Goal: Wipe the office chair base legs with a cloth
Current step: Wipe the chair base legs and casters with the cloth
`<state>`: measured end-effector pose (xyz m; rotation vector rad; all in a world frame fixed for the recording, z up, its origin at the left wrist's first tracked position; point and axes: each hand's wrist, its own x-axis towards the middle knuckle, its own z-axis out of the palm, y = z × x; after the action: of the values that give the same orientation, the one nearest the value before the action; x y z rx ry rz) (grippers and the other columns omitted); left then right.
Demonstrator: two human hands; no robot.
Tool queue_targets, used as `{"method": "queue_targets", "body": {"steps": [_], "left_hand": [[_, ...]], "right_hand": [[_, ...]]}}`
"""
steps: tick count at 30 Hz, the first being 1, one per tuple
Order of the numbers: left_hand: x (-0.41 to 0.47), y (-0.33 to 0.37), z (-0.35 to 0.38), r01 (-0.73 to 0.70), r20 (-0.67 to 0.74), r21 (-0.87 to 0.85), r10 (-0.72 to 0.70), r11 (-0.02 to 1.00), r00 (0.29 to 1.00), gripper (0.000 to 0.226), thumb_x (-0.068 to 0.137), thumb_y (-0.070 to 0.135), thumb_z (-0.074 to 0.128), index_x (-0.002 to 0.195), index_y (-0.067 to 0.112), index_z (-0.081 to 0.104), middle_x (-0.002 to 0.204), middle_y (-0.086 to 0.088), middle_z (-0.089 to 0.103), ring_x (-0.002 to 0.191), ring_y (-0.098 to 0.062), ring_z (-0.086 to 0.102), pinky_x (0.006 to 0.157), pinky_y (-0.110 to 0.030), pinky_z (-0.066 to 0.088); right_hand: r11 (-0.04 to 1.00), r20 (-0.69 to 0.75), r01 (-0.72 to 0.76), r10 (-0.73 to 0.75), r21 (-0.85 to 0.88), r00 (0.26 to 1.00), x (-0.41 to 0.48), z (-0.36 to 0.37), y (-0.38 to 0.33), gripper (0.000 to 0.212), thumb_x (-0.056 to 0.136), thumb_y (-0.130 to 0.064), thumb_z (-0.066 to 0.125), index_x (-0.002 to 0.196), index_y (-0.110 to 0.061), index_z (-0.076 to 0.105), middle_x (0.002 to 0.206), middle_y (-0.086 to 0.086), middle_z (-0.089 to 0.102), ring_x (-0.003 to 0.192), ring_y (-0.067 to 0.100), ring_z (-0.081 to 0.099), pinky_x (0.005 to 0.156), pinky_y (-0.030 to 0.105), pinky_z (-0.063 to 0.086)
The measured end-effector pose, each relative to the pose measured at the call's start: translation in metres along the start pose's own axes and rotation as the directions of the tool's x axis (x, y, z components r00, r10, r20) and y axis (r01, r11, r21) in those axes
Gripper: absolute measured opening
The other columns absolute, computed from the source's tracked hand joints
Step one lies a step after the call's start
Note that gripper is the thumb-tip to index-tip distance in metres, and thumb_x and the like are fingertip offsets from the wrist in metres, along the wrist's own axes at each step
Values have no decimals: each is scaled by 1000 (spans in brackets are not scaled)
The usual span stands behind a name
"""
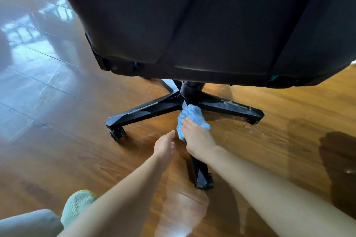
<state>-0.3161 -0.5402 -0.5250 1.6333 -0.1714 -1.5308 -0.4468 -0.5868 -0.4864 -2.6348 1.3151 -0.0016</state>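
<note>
Cloth of blue-and-white fabric (189, 114) is gripped by the right hand (197, 141) on a black chair base leg (201, 173); the left hand (165, 146) is held straight-fingered, empty.

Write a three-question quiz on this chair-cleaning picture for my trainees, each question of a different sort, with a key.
1. True or false: the left hand holds the cloth.
2. Where does the cloth meet the near leg? A) by the hub; B) at its outer tip; C) nowhere, it lies apart from it.
3. Short answer: which base leg shows pale specks?

Key
1. False: the right hand grips it, and the left is open beside it.
2. A
3. The right leg.
</note>
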Motion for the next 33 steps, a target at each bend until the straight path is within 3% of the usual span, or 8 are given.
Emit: {"method": "queue_targets", "body": {"steps": [5,10,14,18,22,26,28,33], "left_hand": [[11,23,18,-111,-33,32,112,993,993,19,94,17,63,109,8,72,77,0,58,66,-14,49,62,-29,43],[12,18,35,-161,-172,431,256,888,951,23,89,20,50,101,26,68,85,11,68,78,-10,62,66,-28,48],[12,21,47,-163,-205,481,291,861,934,24,92,16,50,108,24,66,93,7,68,82,-15,63,67,-31,47],[15,31,43,-134,-301,510,322,849,897,24,90,13,52,107,23,66,112,2,65,101,-24,65,81,-36,54],[16,28,32,-106,-337,588,362,802,869,20,90,14,49,102,22,63,119,-3,58,111,-28,57,91,-40,53],[22,33,24,-139,-322,608,403,782,857,21,95,18,47,107,23,64,122,-4,61,111,-29,60,94,-42,55],[22,32,25,-134,-313,599,385,789,868,25,96,17,47,107,23,68,120,-4,63,107,-28,62,92,-43,56],[8,26,33,-166,-314,573,401,803,861,28,88,10,47,95,24,70,109,0,63,100,-26,63,86,-40,56]], "right_hand": [[987,45,149,-147,-52,988,-21,1,23,51,90,-5,49,141,-8,57,161,3,38,153,16,24,115,34,36],[983,-96,76,-93,-167,991,46,-13,26,50,95,-16,55,144,-13,55,162,4,36,152,19,27,122,34,25],[979,-101,17,-38,-202,994,58,-5,21,47,103,-16,46,149,-8,47,165,7,30,155,20,20,125,36,24],[934,26,194,-195,-301,980,27,2,17,41,105,-16,41,142,-5,54,156,13,43,152,26,27,124,38,24],[933,142,212,-178,-290,974,36,-33,24,28,90,-11,56,115,-13,68,122,3,62,120,25,58,88,38,54],[963,-13,27,-32,-267,999,76,-49,16,30,93,-4,57,121,-11,65,125,5,58,119,25,56,81,37,53],[954,10,40,-39,-297,999,66,-37,8,25,96,-5,53,118,-9,66,122,7,58,118,26,54,77,36,45],[856,207,311,-244,-413,947,16,5,11,26,104,-12,45,117,-7,67,117,9,64,114,29,56,99,38,43]]}}
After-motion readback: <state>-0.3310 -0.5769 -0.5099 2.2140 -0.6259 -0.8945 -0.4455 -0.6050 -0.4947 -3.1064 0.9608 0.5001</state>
